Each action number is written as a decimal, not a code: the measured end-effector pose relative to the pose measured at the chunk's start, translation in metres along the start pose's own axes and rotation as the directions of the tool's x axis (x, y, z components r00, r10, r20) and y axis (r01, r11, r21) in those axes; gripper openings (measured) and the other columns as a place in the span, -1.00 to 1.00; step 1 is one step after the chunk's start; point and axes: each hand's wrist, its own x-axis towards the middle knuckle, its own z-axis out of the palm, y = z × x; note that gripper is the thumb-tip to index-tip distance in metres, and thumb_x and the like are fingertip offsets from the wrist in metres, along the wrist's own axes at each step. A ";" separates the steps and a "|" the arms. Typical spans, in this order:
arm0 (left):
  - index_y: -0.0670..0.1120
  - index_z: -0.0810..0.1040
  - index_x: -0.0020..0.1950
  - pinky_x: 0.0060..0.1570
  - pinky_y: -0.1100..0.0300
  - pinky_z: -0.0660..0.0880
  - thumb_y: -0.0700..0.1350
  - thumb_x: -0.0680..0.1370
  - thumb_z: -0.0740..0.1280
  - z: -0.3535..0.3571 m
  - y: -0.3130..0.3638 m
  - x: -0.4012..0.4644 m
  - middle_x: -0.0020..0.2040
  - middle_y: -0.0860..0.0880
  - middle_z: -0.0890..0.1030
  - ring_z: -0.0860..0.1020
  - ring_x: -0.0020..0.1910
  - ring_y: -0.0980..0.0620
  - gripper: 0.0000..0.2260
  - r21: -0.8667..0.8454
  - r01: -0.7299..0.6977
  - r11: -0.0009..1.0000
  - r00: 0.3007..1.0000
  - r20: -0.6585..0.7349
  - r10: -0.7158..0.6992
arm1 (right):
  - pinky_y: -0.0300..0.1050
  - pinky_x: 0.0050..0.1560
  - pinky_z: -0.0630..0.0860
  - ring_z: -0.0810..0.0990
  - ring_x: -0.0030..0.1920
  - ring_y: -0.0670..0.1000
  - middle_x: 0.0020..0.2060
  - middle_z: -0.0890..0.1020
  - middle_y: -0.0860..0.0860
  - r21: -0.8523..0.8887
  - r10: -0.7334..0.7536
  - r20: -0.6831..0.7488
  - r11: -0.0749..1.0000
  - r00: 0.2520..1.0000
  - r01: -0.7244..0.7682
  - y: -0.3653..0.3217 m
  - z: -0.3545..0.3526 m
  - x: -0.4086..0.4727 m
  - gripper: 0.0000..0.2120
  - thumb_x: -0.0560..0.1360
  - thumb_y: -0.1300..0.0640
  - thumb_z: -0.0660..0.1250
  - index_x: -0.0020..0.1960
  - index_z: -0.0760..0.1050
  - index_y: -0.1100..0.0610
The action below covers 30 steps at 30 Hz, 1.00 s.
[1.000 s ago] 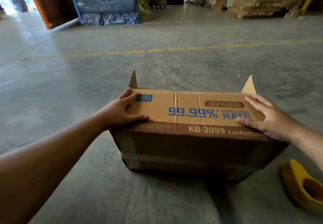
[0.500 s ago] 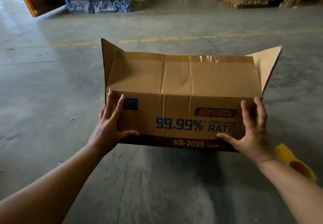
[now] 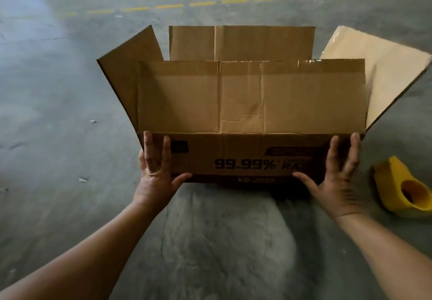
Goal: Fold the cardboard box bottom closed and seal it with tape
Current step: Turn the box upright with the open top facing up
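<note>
A brown cardboard box (image 3: pixel 252 159) printed "99.99% RATE" is held off the concrete floor between my hands. Its flaps stand open: the near long flap (image 3: pixel 252 98) upright, the far long flap (image 3: pixel 240 42) behind it, the left short flap (image 3: pixel 126 75) and the right short flap (image 3: pixel 378 72) splayed outward. My left hand (image 3: pixel 156 173) presses the box's left near corner, fingers up, thumb under the lower edge. My right hand (image 3: pixel 336 175) grips the right near corner the same way. A yellow tape dispenser (image 3: pixel 402 189) lies on the floor to the right of the box.
Grey concrete floor (image 3: pixel 58 112) all around, with a dashed yellow line (image 3: pixel 168 6) across the far part. Small bits of debris (image 3: pixel 83 179) lie on the left.
The box has been tipped toward me and raised, so its open flaps now face up. My hands slid from the top face to the near corners. The camera has tilted down.
</note>
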 end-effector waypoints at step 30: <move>0.35 -0.58 0.36 0.44 -0.20 0.14 0.44 0.26 0.34 0.025 -0.024 0.025 0.40 0.03 -0.67 -0.49 0.47 -0.15 0.13 0.207 0.122 0.971 0.968 0.191 -0.162 | 0.21 0.41 0.20 -0.06 0.53 0.29 0.52 -0.27 0.14 0.122 -0.174 0.092 0.979 0.980 0.162 0.043 0.078 0.044 -0.16 0.50 -0.30 0.16 0.57 -0.10 0.11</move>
